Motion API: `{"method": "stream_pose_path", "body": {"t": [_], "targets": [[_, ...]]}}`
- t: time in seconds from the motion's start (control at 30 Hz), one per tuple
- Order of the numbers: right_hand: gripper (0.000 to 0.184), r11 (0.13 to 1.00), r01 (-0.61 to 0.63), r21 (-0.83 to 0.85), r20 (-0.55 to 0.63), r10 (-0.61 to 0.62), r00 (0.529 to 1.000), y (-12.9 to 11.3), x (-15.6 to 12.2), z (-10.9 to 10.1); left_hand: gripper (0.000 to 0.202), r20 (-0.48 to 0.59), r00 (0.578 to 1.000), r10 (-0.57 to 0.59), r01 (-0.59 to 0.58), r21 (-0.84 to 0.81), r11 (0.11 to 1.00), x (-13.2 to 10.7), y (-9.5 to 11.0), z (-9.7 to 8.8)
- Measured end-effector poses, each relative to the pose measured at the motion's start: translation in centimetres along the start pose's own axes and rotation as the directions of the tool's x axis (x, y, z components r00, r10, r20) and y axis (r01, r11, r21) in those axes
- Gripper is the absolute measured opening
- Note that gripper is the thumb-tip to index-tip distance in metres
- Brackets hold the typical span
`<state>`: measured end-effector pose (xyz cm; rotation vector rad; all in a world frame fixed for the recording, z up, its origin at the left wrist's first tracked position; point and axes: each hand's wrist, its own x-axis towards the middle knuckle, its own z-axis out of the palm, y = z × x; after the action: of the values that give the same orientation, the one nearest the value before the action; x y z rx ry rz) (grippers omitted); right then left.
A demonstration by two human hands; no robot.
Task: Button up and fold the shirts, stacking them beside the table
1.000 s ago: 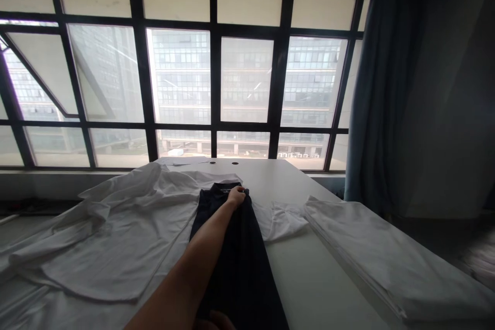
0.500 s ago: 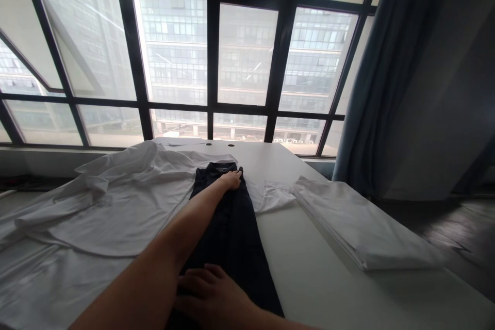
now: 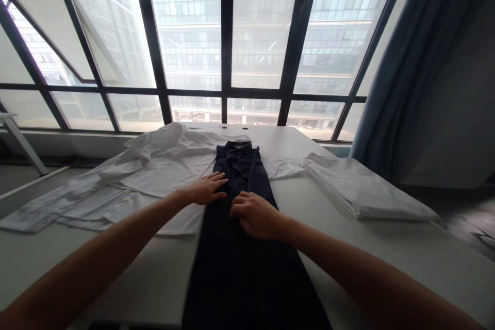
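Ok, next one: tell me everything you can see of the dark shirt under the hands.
The dark navy shirt lies flat, front up, lengthwise on the white table, collar away from the person. Its collar shows a pale neck label, and a placket runs down the middle. The fabric looks matte. No sleeves show, and the lower end runs out of view. The collar end lies over a white shirt. The right hand rests on it; the left hand touches its edge.

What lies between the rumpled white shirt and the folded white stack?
In the head view, a long dark collared garment lies between the rumpled white shirt and the folded white stack.
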<state>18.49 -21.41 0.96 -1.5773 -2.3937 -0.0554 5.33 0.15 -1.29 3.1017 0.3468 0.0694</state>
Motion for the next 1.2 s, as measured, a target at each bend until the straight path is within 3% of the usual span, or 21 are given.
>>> {"method": "stream_pose_path", "body": {"t": [0.17,0.3,0.53,0.7,0.83,0.93,1.07,1.2], "targets": [[0.035,0.996,-0.061,-0.064,0.129,0.069,0.989,1.3,-0.7,-1.3,0.077,0.049,0.999,0.009,-0.006,-0.054,0.999,-3.0,1.3,0.5],[0.021,0.995,-0.065,-0.079,0.144,0.076,0.987,0.8,-1.1,-1.1,0.075,0.017,1.000,0.023,-0.021,-0.123,0.992,-3.2,1.4,1.1],[0.020,0.997,-0.078,-0.012,0.008,0.078,0.997,0.1,-0.8,-0.9,0.075,-0.025,1.000,0.016,-0.020,-0.154,0.988,-3.2,1.0,2.0],[0.033,0.991,-0.055,0.120,0.097,0.043,0.994,0.1,-1.0,-1.2,0.080,-0.072,0.997,-0.014,0.004,-0.133,0.991,-3.0,1.2,1.8],[0.032,0.974,-0.128,0.187,-0.030,0.136,0.990,2.1,-1.8,-1.2,0.080,-0.166,0.980,-0.112,0.100,-0.084,0.991,-2.7,1.0,1.5],[0.039,0.965,-0.224,0.139,-0.070,0.235,0.969,4.2,-2.3,-0.6,0.076,-0.156,0.981,-0.118,0.107,-0.079,0.991,-2.5,0.7,1.7],[0.070,0.949,-0.295,0.113,0.027,0.294,0.956,5.9,-2.6,0.3,0.077,-0.129,0.985,-0.113,0.101,-0.090,0.991,-2.3,0.6,2.2],[0.077,0.933,-0.329,0.143,0.189,0.301,0.935,6.2,-2.5,0.1,0.077,-0.094,0.988,-0.123,0.112,-0.109,0.988,-2.0,0.6,2.3]]}}
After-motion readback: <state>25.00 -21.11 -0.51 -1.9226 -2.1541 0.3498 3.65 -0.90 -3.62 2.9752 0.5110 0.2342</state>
